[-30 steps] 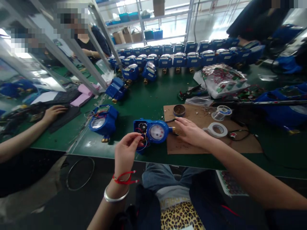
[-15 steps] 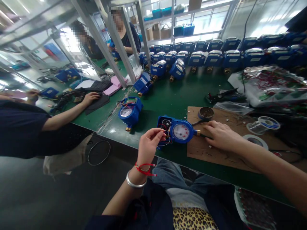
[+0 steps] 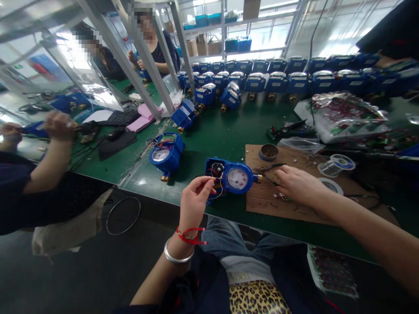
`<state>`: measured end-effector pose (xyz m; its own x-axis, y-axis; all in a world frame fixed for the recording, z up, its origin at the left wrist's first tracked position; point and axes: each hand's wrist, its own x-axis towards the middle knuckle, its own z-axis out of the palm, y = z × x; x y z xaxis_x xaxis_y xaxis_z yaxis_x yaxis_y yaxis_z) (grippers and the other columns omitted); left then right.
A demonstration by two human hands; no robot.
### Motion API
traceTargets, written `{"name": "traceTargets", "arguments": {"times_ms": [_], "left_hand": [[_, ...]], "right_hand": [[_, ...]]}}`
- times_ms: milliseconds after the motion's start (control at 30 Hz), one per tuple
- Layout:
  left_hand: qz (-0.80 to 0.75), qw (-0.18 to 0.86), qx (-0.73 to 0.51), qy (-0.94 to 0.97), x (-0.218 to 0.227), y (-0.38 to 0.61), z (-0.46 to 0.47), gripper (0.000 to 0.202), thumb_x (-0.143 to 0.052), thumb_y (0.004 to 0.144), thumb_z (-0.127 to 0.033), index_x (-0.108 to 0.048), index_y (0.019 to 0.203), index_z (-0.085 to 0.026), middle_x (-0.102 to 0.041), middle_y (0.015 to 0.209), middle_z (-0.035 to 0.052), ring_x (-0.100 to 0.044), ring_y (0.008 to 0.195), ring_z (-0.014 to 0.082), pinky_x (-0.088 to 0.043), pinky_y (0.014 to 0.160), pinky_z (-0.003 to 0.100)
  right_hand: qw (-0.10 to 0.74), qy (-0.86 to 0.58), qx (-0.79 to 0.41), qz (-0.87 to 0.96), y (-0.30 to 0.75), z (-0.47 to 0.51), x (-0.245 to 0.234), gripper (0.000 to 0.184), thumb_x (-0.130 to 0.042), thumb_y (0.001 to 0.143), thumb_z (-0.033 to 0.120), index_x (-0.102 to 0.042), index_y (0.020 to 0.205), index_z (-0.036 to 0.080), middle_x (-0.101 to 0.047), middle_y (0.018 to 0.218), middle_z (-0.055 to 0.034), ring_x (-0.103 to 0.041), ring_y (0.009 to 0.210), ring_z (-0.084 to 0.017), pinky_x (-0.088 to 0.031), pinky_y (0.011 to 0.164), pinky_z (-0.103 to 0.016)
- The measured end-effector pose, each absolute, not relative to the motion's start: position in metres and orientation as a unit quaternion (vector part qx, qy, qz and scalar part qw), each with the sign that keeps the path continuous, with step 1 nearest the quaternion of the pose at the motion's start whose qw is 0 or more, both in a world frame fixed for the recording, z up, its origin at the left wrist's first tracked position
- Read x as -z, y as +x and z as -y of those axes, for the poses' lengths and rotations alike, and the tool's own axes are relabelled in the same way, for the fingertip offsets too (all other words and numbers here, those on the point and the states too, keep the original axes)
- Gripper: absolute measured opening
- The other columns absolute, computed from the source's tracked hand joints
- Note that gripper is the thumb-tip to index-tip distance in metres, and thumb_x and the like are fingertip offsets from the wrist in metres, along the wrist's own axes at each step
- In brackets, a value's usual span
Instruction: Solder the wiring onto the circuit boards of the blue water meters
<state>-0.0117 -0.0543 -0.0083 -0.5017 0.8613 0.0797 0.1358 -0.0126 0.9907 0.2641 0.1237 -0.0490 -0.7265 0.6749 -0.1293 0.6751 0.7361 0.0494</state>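
Note:
A blue water meter (image 3: 237,178) lies on the green bench before me, its box part uncovered with coloured wires inside and a brass fitting on the right. My left hand (image 3: 198,192) is closed, thumb and fingertips pinching thin wires (image 3: 221,186) at the box opening. My right hand (image 3: 296,185) is at the cardboard, its fingers on a dark two-handled tool (image 3: 269,170) that looks like pliers, its tip close to the brass fitting. Part of the grip is hidden by the fingers. A small green-and-white piece (image 3: 284,197) shows beneath that hand.
Another opened meter (image 3: 166,152) stands left; rows of meters (image 3: 255,82) line the back. On the cardboard (image 3: 262,203) are a round tin (image 3: 269,151) and a solder spool (image 3: 336,165). A bag of wired parts (image 3: 350,115) lies right. A co-worker's arm (image 3: 54,152) is at left.
The view has shifted slightly to the right. My right hand has drawn the dark tool's handles up and apart near the fitting. My left hand stays at the wires. The co-worker's hand has risen.

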Motion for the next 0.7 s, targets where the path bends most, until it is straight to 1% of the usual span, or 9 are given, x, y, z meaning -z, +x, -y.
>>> {"name": "traceTargets", "arguments": {"times_ms": [67,133,200,267,367,467,600,633,700], "left_hand": [[-0.632,0.310,-0.593,0.391,0.009,-0.012,0.054,0.024,-0.065,0.086,-0.036,-0.067,0.100,-0.017,-0.068,0.084,0.0030,-0.065,0.074,0.0133,-0.051,0.069,0.023],[-0.631,0.313,-0.595,0.387,0.009,-0.013,0.055,0.023,-0.065,0.086,-0.036,-0.066,0.100,-0.017,-0.068,0.087,0.0033,-0.066,0.076,0.0139,-0.052,0.070,0.023],[-0.632,0.307,-0.598,0.387,0.008,-0.015,0.057,0.021,-0.065,0.086,-0.036,-0.066,0.096,-0.017,-0.068,0.085,0.0031,-0.067,0.075,0.0142,-0.052,0.070,0.023],[-0.633,0.294,-0.602,0.387,0.007,-0.016,0.060,0.020,-0.064,0.086,-0.035,-0.066,0.093,-0.017,-0.067,0.085,0.0032,-0.067,0.076,0.0148,-0.052,0.070,0.023],[-0.632,0.288,-0.609,0.383,0.005,-0.016,0.063,0.019,-0.062,0.088,-0.035,-0.064,0.092,-0.017,-0.068,0.087,0.0039,-0.068,0.078,0.0156,-0.052,0.072,0.024],[-0.628,0.299,-0.614,0.373,0.004,-0.015,0.065,0.020,-0.061,0.089,-0.036,-0.063,0.091,-0.016,-0.069,0.088,0.0044,-0.068,0.078,0.0161,-0.052,0.073,0.025],[-0.623,0.312,-0.618,0.363,0.005,-0.009,0.064,0.021,-0.061,0.089,-0.037,-0.062,0.091,-0.016,-0.068,0.087,0.0045,-0.067,0.080,0.0162,-0.051,0.075,0.026],[-0.619,0.318,-0.620,0.363,0.005,-0.007,0.063,0.021,-0.061,0.089,-0.037,-0.062,0.090,-0.016,-0.068,0.086,0.0042,-0.066,0.080,0.0157,-0.051,0.075,0.026],[-0.610,0.329,-0.621,0.367,0.005,-0.003,0.061,0.020,-0.061,0.089,-0.036,-0.062,0.089,-0.016,-0.067,0.085,0.0031,-0.064,0.079,0.0141,-0.050,0.075,0.024]], "right_hand": [[0.024,0.345,-0.024,-0.938,0.265,-0.130,0.051,0.058,-0.054,0.081,0.038,-0.049,0.134,0.014,-0.045,0.143,-0.0153,-0.046,0.127,-0.033,-0.036,0.103,-0.045],[0.023,0.335,-0.022,-0.942,0.264,-0.138,0.057,0.068,-0.054,0.079,0.038,-0.042,0.142,0.013,-0.039,0.149,-0.0146,-0.037,0.135,-0.035,-0.029,0.109,-0.049],[0.040,0.335,-0.011,-0.941,0.262,-0.145,0.063,0.071,-0.054,0.076,0.036,-0.042,0.143,0.013,-0.045,0.143,-0.0163,-0.042,0.130,-0.036,-0.030,0.107,-0.051],[0.051,0.330,-0.008,-0.943,0.262,-0.153,0.069,0.071,-0.055,0.073,0.034,-0.045,0.140,0.013,-0.050,0.135,-0.0178,-0.049,0.120,-0.037,-0.035,0.101,-0.051],[0.058,0.306,-0.008,-0.950,0.268,-0.168,0.071,0.059,-0.056,0.071,0.032,-0.056,0.127,0.011,-0.057,0.117,-0.0184,-0.054,0.106,-0.033,-0.041,0.093,-0.046],[0.033,0.318,-0.004,-0.948,0.275,-0.178,0.056,0.042,-0.054,0.076,0.032,-0.062,0.109,0.009,-0.058,0.103,-0.0178,-0.056,0.098,-0.030,-0.042,0.092,-0.041],[-0.135,0.366,0.016,-0.921,0.260,-0.140,0.009,0.028,-0.050,0.080,0.030,-0.058,0.103,0.015,-0.059,0.104,-0.0171,-0.057,0.100,-0.028,-0.043,0.093,-0.039],[-0.173,0.367,0.051,-0.913,0.250,-0.119,-0.003,0.026,-0.048,0.082,0.030,-0.055,0.104,0.017,-0.060,0.107,-0.0157,-0.058,0.098,-0.027,-0.046,0.089,-0.038],[-0.200,0.372,0.124,-0.898,0.225,-0.073,-0.021,0.021,-0.049,0.084,0.031,-0.054,0.101,0.020,-0.063,0.097,-0.0096,-0.061,0.083,-0.023,-0.048,0.075,-0.034]]}}
